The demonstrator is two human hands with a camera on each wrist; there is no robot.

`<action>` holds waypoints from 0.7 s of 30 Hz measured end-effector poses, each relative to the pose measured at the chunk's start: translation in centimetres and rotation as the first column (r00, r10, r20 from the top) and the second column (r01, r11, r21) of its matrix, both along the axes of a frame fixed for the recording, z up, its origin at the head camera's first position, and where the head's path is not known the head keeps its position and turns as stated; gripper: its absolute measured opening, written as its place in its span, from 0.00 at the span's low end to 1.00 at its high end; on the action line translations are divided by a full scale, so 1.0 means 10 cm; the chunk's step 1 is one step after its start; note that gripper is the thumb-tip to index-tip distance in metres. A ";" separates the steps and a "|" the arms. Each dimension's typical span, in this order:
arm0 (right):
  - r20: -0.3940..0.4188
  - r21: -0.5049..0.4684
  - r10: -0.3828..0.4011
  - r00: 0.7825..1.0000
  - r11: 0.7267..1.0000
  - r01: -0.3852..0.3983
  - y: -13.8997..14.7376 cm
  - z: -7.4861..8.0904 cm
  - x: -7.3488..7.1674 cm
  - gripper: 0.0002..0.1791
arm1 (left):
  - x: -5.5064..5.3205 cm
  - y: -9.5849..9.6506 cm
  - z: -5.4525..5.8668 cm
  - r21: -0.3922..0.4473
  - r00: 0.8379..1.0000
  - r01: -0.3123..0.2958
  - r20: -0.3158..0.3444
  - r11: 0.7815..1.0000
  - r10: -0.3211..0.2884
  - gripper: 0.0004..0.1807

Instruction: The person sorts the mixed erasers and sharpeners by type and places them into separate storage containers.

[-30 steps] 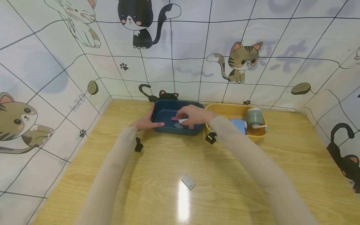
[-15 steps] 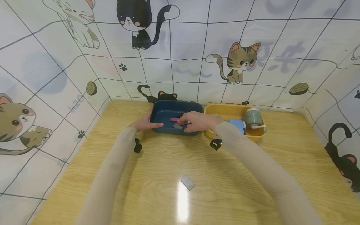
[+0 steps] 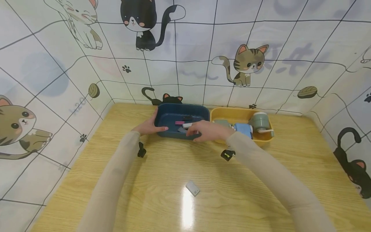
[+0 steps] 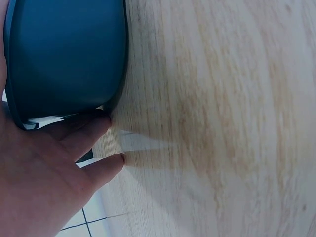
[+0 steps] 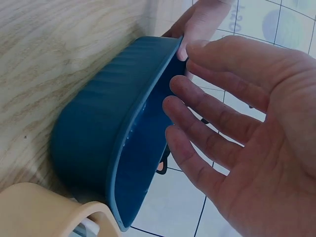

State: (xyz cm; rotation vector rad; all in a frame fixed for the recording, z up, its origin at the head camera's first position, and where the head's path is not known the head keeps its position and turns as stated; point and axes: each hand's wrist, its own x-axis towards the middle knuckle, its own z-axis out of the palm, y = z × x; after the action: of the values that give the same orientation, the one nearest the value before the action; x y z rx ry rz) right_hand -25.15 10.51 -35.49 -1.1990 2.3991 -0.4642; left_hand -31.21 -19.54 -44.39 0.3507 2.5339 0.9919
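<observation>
A dark blue plastic bin (image 3: 170, 118) stands against the back wall. My left hand (image 3: 147, 126) holds its left end, with the thumb over the rim and the fingers outside. My right hand (image 3: 210, 130) hovers over the bin's front right edge. In the right wrist view its fingers (image 5: 210, 106) are loosely bent, apart, and hold nothing. Inside the bin lie a pink strip (image 3: 179, 122), a white stick-like piece (image 3: 187, 125), a small grey piece (image 3: 182, 130) and a dark item (image 3: 188, 118). The right hand hides the bin's front right part.
Touching or nearly touching on the right is a yellow bin (image 3: 232, 111). It contains a grey-green jar (image 3: 261, 121), a blue packet (image 3: 244, 129) and a grey-green piece (image 3: 222, 122). A small white box (image 3: 192, 188) lies on the wooden table (image 3: 156, 180) nearer the front.
My right hand has drawn back toward the right and front, with its fingers off the white piece, which now shows lying in the blue bin. The left hand stays in place.
</observation>
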 end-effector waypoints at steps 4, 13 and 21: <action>0.002 -0.001 0.000 1.000 1.000 0.000 0.03 -0.01 0.05 0.18 | 0.00 0.00 0.01 -0.002 1.000 0.002 0.001 1.000 -0.002 0.66; -0.016 -0.041 0.003 1.000 0.999 -0.004 0.09 -0.10 0.14 0.17 | 0.01 0.00 0.02 0.016 1.000 0.001 0.002 1.000 -0.001 0.65; -0.017 -0.045 -0.013 1.000 0.999 0.012 0.17 -0.18 0.23 0.20 | 0.02 0.00 0.02 0.007 1.000 0.002 -0.001 1.000 -0.002 0.65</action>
State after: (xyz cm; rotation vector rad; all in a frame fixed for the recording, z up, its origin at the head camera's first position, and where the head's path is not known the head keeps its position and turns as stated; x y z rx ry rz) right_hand -22.87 12.18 -37.27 -1.2128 2.4241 -0.5165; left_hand -31.03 -19.52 -44.15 0.3560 2.5307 1.0001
